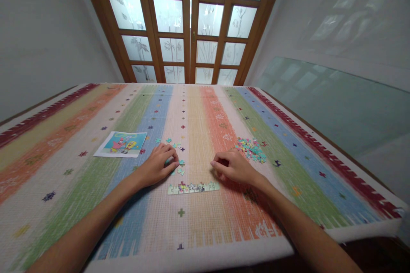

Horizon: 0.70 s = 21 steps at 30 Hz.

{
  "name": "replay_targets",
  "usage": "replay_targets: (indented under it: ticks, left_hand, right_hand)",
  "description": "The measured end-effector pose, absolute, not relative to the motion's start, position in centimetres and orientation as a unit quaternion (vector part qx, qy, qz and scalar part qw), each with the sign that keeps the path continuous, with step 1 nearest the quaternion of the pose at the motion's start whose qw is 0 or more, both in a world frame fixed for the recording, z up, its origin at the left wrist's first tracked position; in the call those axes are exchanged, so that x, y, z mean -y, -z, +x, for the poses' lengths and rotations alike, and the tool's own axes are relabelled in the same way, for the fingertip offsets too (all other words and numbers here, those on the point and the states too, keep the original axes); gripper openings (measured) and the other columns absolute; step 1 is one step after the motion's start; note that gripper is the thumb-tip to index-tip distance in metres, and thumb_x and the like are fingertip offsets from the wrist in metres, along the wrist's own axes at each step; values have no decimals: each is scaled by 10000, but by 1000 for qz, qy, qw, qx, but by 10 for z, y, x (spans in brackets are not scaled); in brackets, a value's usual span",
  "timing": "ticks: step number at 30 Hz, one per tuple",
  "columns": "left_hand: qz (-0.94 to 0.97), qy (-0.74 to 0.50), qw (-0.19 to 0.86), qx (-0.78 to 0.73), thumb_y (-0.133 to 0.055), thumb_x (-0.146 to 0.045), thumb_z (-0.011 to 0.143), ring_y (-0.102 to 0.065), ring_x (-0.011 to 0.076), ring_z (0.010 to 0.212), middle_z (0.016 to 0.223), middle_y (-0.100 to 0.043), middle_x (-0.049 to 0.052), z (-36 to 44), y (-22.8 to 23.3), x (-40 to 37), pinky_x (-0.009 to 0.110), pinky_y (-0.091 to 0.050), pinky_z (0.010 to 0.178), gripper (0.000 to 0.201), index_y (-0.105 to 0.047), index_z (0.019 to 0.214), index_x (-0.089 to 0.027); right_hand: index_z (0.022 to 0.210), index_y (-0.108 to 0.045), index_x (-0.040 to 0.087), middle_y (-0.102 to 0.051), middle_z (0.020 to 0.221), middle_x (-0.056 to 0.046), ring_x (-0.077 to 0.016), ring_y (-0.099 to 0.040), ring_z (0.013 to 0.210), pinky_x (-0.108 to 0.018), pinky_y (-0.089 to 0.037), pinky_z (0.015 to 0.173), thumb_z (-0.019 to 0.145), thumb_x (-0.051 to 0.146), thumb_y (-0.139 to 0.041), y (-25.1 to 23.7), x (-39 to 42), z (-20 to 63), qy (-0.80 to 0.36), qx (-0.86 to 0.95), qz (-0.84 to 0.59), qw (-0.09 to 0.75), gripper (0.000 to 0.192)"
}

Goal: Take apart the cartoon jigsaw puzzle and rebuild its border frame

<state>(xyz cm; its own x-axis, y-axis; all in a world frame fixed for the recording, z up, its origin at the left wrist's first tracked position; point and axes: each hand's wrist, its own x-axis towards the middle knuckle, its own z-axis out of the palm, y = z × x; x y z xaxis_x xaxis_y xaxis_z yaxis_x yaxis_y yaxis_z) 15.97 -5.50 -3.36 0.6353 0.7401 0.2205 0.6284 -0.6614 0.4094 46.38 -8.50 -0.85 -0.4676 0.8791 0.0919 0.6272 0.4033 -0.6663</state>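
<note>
My left hand (160, 163) rests on the cloth with its fingers curled and thumb drawn in, among loose teal jigsaw pieces (181, 171). A bit of teal shows in the gap between thumb and fingers; whether a piece is gripped cannot be made out. Opposite it, my right hand (233, 166) is closed, thumb and forefinger brought together, and anything in the pinch is hidden. Between and nearer than the hands lies a joined strip of jigsaw pieces (193, 187), its near edge straight. A heap of mixed jigsaw pieces (252, 149) sits just beyond my right hand.
A printed cartoon picture (121, 144) lies flat to the left of my left hand. The striped tablecloth (198, 222) covers the table. A wooden door with frosted panes (192, 38) stands beyond the far edge, and a greenish glass panel (336, 98) is at the right.
</note>
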Motion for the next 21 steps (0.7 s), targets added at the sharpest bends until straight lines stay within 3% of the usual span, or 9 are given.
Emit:
replay_targets:
  ticks: [4,10,13,16,21]
  left_hand:
    - [892,-186,150,-383,-543,-286,988,-515,277,1071,1093,-620,64,160,35,55,470,-410,978,166,-674,1066,-221]
    - [882,-215,180,-380,-562,-275,947,-544,256,987,997,-649,55,161,28,55,447,-436,938,124,-646,891,-203]
    - [850,-253,242,-393,-581,-286,928,-570,216,850,883,-668,39,163,21,57,387,-468,832,118,-641,870,-201]
    - [804,-287,330,-403,-607,-328,922,-588,184,760,840,-683,33,170,15,64,330,-469,715,147,-664,913,-193]
    - [768,-336,406,-363,-674,-324,892,-603,152,728,795,-694,24,192,11,84,298,-475,696,150,-683,842,-183]
  right_hand:
    - [694,-636,191,-649,530,2,-125,-577,505,-271,-423,615,930,229,-575,10,84,464,-281,811,-463,221,247]
    - [685,-632,185,-642,532,0,-121,-561,509,-278,-410,613,933,229,-577,10,85,464,-287,809,-462,223,258]
    - [695,-642,181,-630,566,-2,-119,-539,539,-277,-394,610,932,251,-584,10,86,462,-296,806,-458,230,253]
    - [777,-682,173,-631,652,-8,-118,-513,582,-270,-379,599,924,299,-606,9,89,458,-316,798,-444,259,208]
    - [965,-709,161,-552,625,36,-99,-436,537,-256,-347,544,902,382,-670,11,97,444,-420,756,-405,297,233]
